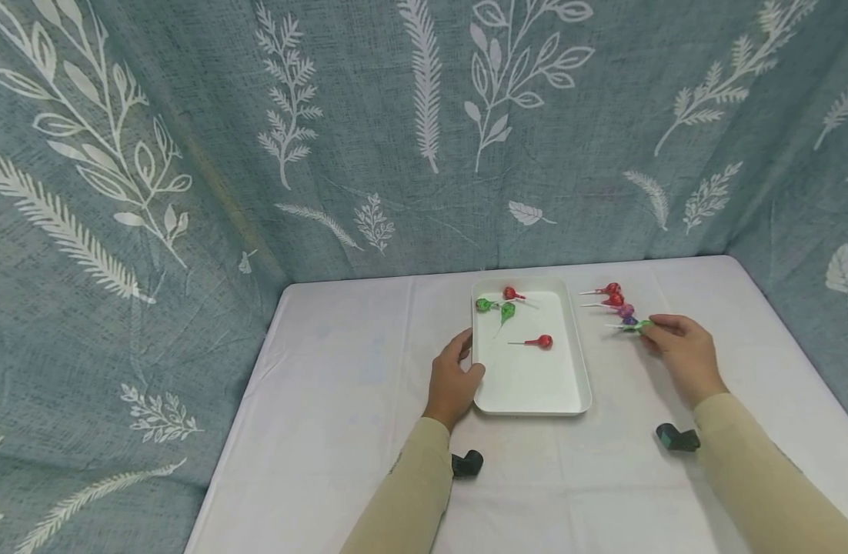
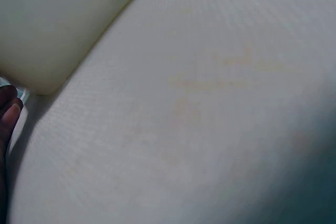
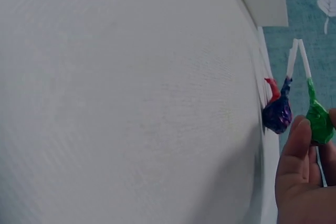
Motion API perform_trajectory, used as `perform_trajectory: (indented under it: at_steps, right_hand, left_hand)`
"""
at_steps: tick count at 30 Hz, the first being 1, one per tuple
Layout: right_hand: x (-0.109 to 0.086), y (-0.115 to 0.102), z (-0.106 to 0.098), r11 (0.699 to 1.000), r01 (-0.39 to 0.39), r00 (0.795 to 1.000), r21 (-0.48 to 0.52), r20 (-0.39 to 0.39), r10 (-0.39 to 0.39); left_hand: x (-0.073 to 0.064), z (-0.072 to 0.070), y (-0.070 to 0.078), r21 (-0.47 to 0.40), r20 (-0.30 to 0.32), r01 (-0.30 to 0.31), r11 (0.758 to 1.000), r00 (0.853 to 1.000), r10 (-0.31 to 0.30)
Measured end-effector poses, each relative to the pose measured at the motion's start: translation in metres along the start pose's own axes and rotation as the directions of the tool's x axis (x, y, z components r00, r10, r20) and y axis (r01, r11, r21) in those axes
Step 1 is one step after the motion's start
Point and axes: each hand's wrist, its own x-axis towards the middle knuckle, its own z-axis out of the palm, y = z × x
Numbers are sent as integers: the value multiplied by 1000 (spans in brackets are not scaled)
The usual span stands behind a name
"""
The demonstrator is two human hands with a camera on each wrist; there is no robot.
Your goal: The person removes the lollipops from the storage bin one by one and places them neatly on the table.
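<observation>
My right hand [image 1: 683, 358] pinches a green-wrapped lollipop [image 3: 319, 123] by its head between thumb and fingers; its white stick points away from the hand. Just beside it lies a purple lollipop [image 3: 278, 115]. Beyond that, in the head view, are a pink lollipop [image 1: 626, 309] and two red ones, the nearer red lollipop [image 1: 615, 300] and the farther red lollipop [image 1: 612, 288]. With bent fingers and thumb, my left hand [image 1: 454, 381] holds the left rim of a white tray [image 1: 535, 404]. Inside lie two green lollipops [image 1: 507, 311] and two red lollipops [image 1: 545, 342].
A white cloth [image 1: 348, 385] covers the table. Blue-green curtains [image 1: 396, 138] with white leaf prints hang behind it and at both sides. Dark devices jut from both wrists, a left one [image 1: 469, 463] and a right one [image 1: 676, 437], close over the cloth.
</observation>
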Motion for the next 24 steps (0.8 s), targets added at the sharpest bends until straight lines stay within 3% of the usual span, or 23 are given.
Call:
perform_trajectory:
  at_steps: [9, 16, 24]
  right_hand:
    - [1, 4, -12, 999, -10, 998, 44, 64, 7]
    - [2, 3, -2, 998, -18, 993, -56, 112, 24]
    - [6, -1, 9, 991, -24, 993, -132, 110, 39]
  left_hand:
    - [-2, -1, 1, -6, 4, 13, 1000, 1000, -13]
    - [-2, -1, 0, -2, 4, 12, 1000, 1000, -12]
    - [-1, -1, -1, -9, 7, -2, 1000, 1000, 2]
